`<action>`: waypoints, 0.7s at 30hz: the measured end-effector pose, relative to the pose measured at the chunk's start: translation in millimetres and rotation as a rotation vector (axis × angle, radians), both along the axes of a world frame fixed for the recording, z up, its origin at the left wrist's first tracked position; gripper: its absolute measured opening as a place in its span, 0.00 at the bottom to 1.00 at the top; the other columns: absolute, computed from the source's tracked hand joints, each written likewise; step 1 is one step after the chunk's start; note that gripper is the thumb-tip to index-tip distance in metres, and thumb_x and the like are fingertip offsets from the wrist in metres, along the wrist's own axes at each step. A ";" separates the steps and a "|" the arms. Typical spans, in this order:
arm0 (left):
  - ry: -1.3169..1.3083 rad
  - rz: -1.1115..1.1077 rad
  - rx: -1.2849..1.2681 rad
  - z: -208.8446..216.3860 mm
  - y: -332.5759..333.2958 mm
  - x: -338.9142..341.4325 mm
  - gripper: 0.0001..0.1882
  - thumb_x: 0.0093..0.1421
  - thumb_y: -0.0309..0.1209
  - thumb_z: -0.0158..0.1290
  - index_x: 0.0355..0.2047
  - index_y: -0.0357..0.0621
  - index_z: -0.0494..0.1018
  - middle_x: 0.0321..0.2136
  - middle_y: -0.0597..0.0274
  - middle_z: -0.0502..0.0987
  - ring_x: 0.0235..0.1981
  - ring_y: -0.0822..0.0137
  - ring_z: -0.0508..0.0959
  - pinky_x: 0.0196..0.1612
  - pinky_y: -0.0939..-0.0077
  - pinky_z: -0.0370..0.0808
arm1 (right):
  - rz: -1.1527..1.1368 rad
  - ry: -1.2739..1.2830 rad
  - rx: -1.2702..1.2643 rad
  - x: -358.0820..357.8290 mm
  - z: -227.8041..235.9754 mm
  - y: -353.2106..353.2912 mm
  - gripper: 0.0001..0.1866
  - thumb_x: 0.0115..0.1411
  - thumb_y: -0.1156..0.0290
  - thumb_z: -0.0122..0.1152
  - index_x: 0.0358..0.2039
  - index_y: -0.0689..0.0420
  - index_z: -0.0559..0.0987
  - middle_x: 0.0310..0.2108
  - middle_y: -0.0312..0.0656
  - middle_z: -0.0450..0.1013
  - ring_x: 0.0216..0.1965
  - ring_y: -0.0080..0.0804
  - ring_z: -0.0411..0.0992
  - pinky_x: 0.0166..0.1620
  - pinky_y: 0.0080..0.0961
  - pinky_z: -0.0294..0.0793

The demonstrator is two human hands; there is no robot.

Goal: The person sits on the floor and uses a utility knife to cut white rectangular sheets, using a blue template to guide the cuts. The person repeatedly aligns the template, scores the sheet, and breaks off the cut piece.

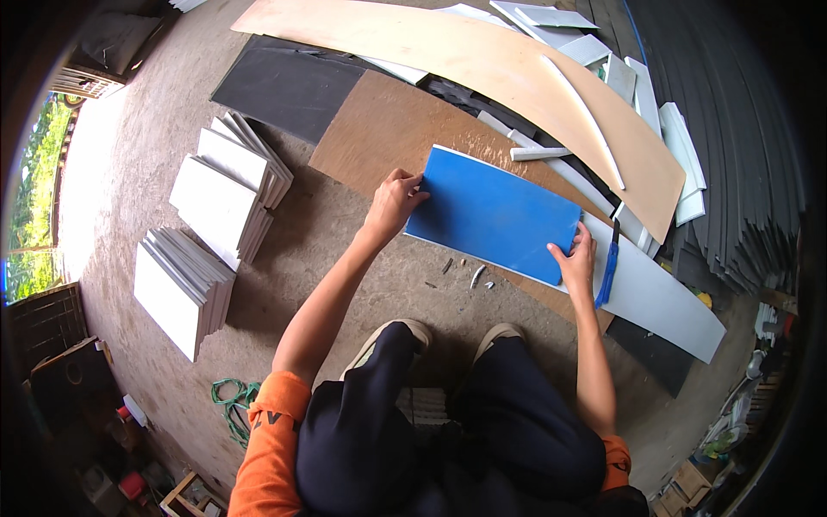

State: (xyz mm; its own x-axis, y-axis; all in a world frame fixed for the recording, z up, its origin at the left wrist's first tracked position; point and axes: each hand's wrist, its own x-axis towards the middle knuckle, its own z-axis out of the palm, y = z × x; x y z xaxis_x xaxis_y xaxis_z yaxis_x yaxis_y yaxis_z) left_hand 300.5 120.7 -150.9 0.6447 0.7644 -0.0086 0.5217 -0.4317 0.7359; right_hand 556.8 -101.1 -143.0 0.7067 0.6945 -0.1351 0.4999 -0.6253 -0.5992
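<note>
A blue rectangular board [495,215] with a thin white edge spans the space between my two hands, over a brown wooden board [366,138]. My left hand [397,205] pinches its left edge, fingertips together. At the lower right corner my right hand [579,261] grips it, thumb on the blue face and fingers behind the edge. Just right of that hand a blue-handled cutter knife [609,269] rests on a long white strip [659,297]. Whether the blue board touches the wood beneath it, I cannot tell.
Stacks of white panels [220,207] stand on the concrete floor at the left. A long curved tan sheet [482,65] lies beyond, with white offcuts [680,164] and dark sheets [732,172] at the right. Green cord [233,405] lies at lower left; small scraps [476,276] lie nearby.
</note>
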 end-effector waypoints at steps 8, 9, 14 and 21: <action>0.001 -0.011 0.017 1.0 -3.1 -2.7 0.19 0.47 0.29 0.55 0.41 0.41 0.71 0.31 0.54 0.71 0.29 0.62 0.74 0.35 0.72 0.71 | 0.034 -0.022 0.050 4.9 -8.0 -5.1 0.39 0.38 0.68 0.68 0.50 0.58 0.58 0.35 0.46 0.60 0.35 0.39 0.62 0.39 0.31 0.65; 0.007 -0.010 0.014 1.3 -3.5 -2.5 0.19 0.47 0.29 0.55 0.42 0.41 0.71 0.31 0.55 0.71 0.29 0.63 0.74 0.34 0.73 0.71 | 0.032 -0.016 0.053 4.3 -6.8 -5.1 0.39 0.38 0.68 0.68 0.50 0.58 0.58 0.35 0.46 0.61 0.35 0.39 0.61 0.39 0.31 0.65; 0.019 0.011 0.013 -0.2 -3.3 -4.2 0.19 0.46 0.29 0.55 0.41 0.41 0.71 0.33 0.54 0.71 0.29 0.62 0.75 0.34 0.72 0.72 | 0.030 0.015 0.043 4.3 -7.0 -4.8 0.37 0.40 0.68 0.67 0.49 0.58 0.59 0.35 0.46 0.61 0.33 0.36 0.63 0.37 0.30 0.66; 0.036 0.033 -0.016 0.3 -2.3 3.1 0.19 0.44 0.28 0.56 0.39 0.39 0.72 0.33 0.52 0.71 0.29 0.63 0.76 0.33 0.72 0.72 | -0.117 0.290 0.208 27.2 -22.5 -16.3 0.22 0.45 0.75 0.61 0.42 0.58 0.68 0.29 0.40 0.70 0.25 0.25 0.69 0.29 0.21 0.70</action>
